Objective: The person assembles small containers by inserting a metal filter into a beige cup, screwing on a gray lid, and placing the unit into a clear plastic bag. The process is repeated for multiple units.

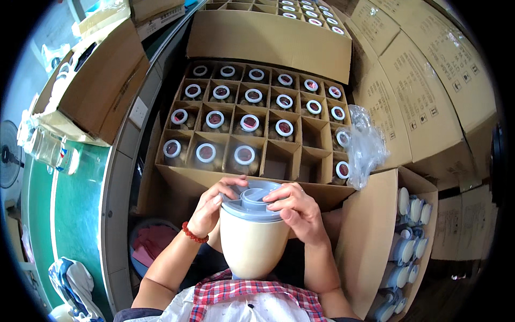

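Note:
In front of my chest stands a cream-coloured, tapering container (252, 244) with a round grey-blue lid (252, 214) on top. My left hand (210, 206), below which a red bead bracelet circles the wrist, curls its fingers over the lid's left rim. From the other side, my right hand (298, 208) grips the lid, its fingertips by the raised round middle and its thumb against the rim. The container's lower end is partly hidden by my clothing. Just beyond my hands is a divided carton (244, 174) holding several vessels with white ring tops (244, 155).
Several cells of the divided carton hold nothing. Crumpled clear plastic (365, 147) lies over its right edge. An open box (365, 247) at right holds grey-blue parts. Stacked cartons (424, 91) rise behind it. At left is a green-topped table (80, 204) with a brown box (102, 88).

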A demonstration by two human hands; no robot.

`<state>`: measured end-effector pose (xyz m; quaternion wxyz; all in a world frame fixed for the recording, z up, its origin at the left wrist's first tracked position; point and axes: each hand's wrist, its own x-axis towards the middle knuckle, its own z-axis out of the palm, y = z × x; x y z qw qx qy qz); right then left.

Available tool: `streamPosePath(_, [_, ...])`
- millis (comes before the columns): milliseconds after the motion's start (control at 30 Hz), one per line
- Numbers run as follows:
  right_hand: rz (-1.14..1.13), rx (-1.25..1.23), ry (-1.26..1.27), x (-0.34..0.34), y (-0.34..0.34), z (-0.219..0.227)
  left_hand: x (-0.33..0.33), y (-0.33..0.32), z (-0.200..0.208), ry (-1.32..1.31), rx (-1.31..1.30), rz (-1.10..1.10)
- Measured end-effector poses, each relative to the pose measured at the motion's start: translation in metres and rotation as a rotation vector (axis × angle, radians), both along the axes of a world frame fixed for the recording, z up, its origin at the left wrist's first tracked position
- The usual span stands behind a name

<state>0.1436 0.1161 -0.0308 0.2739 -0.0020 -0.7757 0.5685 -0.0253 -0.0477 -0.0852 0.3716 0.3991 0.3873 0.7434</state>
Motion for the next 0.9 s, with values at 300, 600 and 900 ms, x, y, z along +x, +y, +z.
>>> streamPosePath(300, [0.18,-0.328,0.204,0.011,0.029,-0.06,0.037,-0.001,0.069,0.728,-0.244,0.228])
streamPosePath(600, [-0.018,-0.144,-0.044,0.026,0.0,0.001,0.011,0.0,0.038,0.286,-0.087,0.085])
streamPosePath(900, [0.402,-0.983,0.184,-0.009,0.019,-0.062,0.108,0.013,0.136,1.203,-0.655,0.166])
